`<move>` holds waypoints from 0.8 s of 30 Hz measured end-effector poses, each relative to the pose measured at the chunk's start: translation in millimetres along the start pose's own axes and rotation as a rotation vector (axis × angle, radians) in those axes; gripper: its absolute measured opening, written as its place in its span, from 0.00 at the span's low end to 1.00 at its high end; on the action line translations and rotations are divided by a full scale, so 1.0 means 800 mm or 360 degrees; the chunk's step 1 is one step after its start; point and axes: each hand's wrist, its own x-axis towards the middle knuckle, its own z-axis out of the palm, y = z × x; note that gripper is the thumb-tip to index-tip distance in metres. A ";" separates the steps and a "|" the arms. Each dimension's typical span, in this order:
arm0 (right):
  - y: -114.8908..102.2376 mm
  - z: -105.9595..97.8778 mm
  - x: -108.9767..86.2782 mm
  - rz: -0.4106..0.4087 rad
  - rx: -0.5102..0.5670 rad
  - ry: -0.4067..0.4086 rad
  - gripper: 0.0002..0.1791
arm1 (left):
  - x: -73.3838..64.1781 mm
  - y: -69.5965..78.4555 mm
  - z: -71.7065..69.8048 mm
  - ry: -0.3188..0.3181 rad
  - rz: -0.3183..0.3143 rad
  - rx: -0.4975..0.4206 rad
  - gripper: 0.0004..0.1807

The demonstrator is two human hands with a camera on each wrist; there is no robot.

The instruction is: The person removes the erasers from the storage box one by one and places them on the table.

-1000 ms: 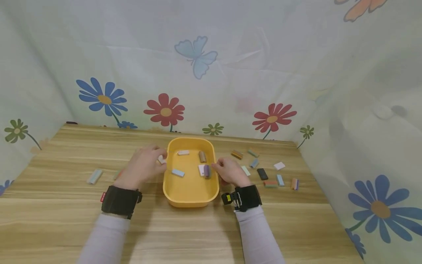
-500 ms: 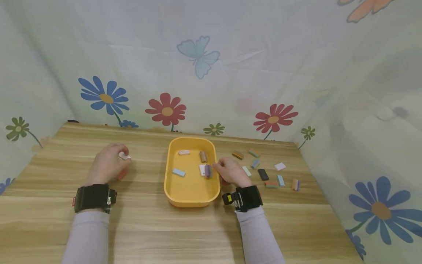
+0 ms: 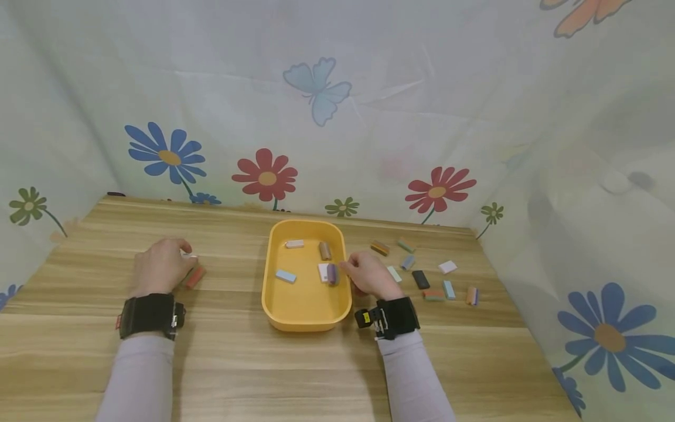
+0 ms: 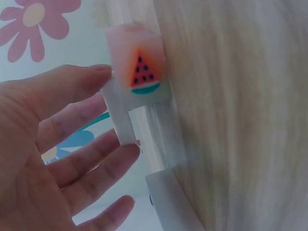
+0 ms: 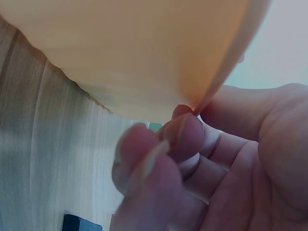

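Note:
Left of the yellow plastic box, my left hand is low over the table. Its thumb and fingertips span a slim white eraser, seen best in the left wrist view. Beside it lies a reddish eraser, whose face shows a watermelon slice in the left wrist view. A greyish block lies near that hand, hidden from the head view. My right hand pinches the box's right rim, thumb inside and fingers outside. Inside the box are a blue eraser, a purple one and several others.
Several erasers are scattered right of the box, among them a black one, a white one and a red-green one. A flowered cloth wall rises behind the wooden table and at both sides.
My left hand has moved left from the box's rim with the white eraser, then lowered it beside the reddish eraser. The right hand stays on the box's rim.

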 end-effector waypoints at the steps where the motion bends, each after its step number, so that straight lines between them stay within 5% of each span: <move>1: 0.000 0.000 0.000 -0.0002 -0.0002 0.0002 0.17 | 0.000 0.000 0.000 -0.0009 -0.0001 0.0003 0.14; 13: -0.002 0.001 -0.001 -0.0008 -0.0046 0.0016 0.17 | -0.004 0.001 -0.001 -0.0136 -0.0018 0.0061 0.12; 19: -0.003 0.000 -0.001 0.0024 -0.0055 0.0022 0.17 | -0.005 0.010 -0.010 -0.0268 -0.0073 0.0086 0.19; 24: -0.003 -0.001 0.000 0.0014 -0.0062 0.0011 0.17 | -0.009 0.026 -0.019 -0.0253 -0.0120 0.0123 0.23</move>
